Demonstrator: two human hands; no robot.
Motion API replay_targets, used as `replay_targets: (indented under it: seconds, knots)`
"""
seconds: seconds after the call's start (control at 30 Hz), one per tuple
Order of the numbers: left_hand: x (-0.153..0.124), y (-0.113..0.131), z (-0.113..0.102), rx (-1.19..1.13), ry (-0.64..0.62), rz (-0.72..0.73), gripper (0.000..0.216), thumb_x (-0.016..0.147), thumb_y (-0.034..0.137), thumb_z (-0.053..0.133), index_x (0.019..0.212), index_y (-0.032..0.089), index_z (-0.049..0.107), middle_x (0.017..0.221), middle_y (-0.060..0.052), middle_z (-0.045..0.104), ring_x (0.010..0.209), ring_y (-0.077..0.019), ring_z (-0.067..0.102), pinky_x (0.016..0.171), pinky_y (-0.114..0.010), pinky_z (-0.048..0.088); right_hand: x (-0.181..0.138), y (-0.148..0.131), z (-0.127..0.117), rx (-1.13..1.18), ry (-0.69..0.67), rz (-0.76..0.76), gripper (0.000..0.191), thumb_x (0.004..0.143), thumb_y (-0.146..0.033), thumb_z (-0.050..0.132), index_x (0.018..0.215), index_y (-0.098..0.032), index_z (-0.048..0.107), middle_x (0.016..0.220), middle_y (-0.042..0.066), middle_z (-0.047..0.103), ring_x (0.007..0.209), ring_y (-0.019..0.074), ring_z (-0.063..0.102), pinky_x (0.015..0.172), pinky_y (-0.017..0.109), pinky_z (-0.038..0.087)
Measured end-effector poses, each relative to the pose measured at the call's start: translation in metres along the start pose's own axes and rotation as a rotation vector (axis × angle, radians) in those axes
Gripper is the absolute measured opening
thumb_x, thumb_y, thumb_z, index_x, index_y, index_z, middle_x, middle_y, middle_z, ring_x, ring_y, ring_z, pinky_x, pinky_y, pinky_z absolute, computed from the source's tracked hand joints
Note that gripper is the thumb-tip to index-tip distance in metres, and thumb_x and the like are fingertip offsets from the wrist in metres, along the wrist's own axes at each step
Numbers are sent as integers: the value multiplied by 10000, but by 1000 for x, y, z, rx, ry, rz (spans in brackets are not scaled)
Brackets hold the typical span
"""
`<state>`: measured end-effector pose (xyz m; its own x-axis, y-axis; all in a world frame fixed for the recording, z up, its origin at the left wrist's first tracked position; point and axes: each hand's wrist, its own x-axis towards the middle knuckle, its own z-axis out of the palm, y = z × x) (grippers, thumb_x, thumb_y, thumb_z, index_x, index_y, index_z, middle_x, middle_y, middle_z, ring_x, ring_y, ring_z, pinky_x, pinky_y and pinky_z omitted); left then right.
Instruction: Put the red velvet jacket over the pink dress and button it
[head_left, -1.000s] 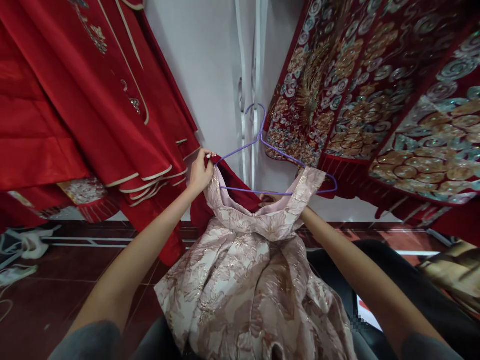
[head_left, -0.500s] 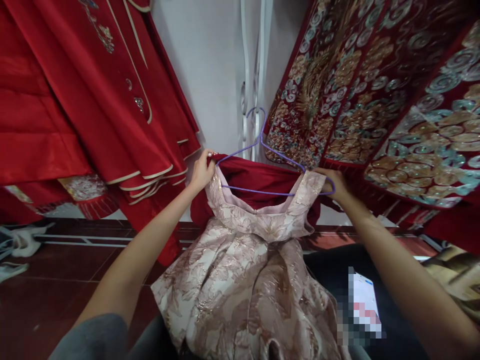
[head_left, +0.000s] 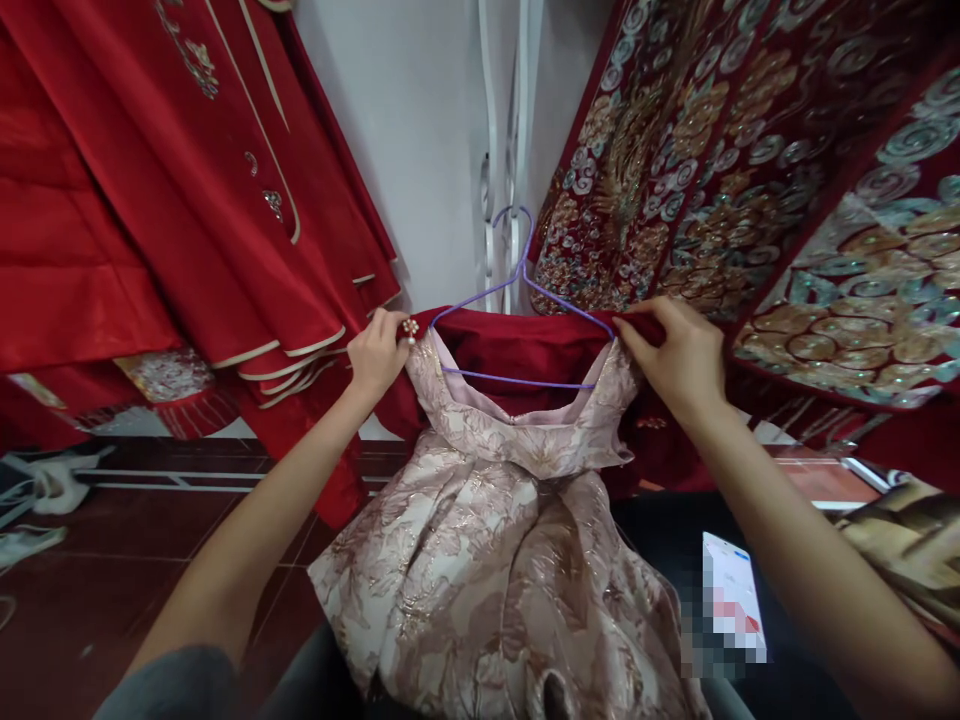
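Observation:
A pink and gold brocade dress [head_left: 480,540] lies spread across my lap, its straps over a purple hanger [head_left: 523,268]. Behind its neckline, dark red cloth [head_left: 517,350] stretches between my hands. My left hand [head_left: 379,350] is closed in a pinch on this red cloth beside the left strap, close to a flower-shaped ornament with a pearl [head_left: 410,330]. At the right strap, my right hand [head_left: 679,355] pinches the red cloth between thumb and fingers. The ends of the hanger's lower bar are hidden under the straps.
Red garments with pale piping [head_left: 247,220] hang on the left, and heavily embroidered red garments [head_left: 690,170] on the right. White metal posts [head_left: 499,130] rise ahead. A phone [head_left: 733,590] lies at lower right; white shoes [head_left: 56,485] are on the left.
My right hand has gone from the hanger's right end to the red cloth, and the strap now covers that end. My left hand has shifted outward, drawing the red cloth wider.

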<state>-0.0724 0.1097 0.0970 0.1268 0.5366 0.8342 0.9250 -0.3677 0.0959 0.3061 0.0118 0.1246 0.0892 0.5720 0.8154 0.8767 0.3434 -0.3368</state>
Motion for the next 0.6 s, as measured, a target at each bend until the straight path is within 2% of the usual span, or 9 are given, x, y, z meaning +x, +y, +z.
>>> replay_targets:
  seconds: [0.07, 0.17, 0.23, 0.33, 0.43, 0.5, 0.6]
  knots:
    - [-10, -4, -5, 43, -84, 48, 217, 781, 219, 551, 993, 195, 592, 879, -82, 670, 823, -248, 650, 694, -303, 442, -10, -8, 0, -52, -63, 24, 209, 839, -337, 546, 1007, -220, 588, 928, 101, 628, 842, 265, 600, 787, 399, 460]
    - [-15, -1, -9, 52, -160, 34, 220, 781, 275, 573, 991, 209, 574, 786, -49, 668, 722, -234, 652, 634, -286, 423, -23, -3, 8, -59, -126, 52, 285, 787, -267, 559, 1063, -200, 525, 933, 105, 592, 809, 254, 582, 742, 391, 464]
    - [-13, 8, -10, 12, -178, 0, 225, 796, 327, 572, 993, 218, 556, 753, -34, 658, 671, -224, 641, 612, -279, 414, -28, 4, 17, -1, -132, 80, 318, 758, -253, 568, 1057, -195, 477, 905, 89, 568, 782, 236, 573, 713, 368, 466]
    - [-9, 28, -7, -105, -185, -70, 186, 815, 341, 553, 958, 225, 536, 712, -23, 637, 628, -214, 623, 602, -279, 408, -31, 3, 32, 113, -150, 169, 287, 746, -270, 575, 985, -205, 430, 753, 21, 519, 641, 191, 538, 625, 325, 448]
    - [-13, 57, -3, -247, -186, -147, 112, 824, 312, 537, 900, 230, 520, 696, -12, 621, 617, -202, 610, 597, -278, 406, -32, -17, 48, 238, -188, 177, 205, 741, -240, 556, 888, -220, 416, 729, 7, 510, 635, 176, 531, 621, 309, 437]
    - [-18, 81, -1, -360, -231, -161, 82, 837, 303, 520, 871, 230, 510, 678, -1, 609, 597, -185, 597, 584, -269, 404, -34, -39, 58, 363, -215, 157, 181, 731, -212, 545, 858, -223, 417, 772, 17, 531, 676, 172, 544, 632, 299, 445]
    - [-27, 115, -3, -537, -376, -59, 81, 831, 250, 519, 908, 229, 505, 713, 1, 622, 615, -171, 603, 580, -255, 411, -41, -73, 68, 552, -340, 76, 142, 736, -180, 525, 838, -222, 436, 772, 3, 538, 681, 152, 544, 638, 281, 462]
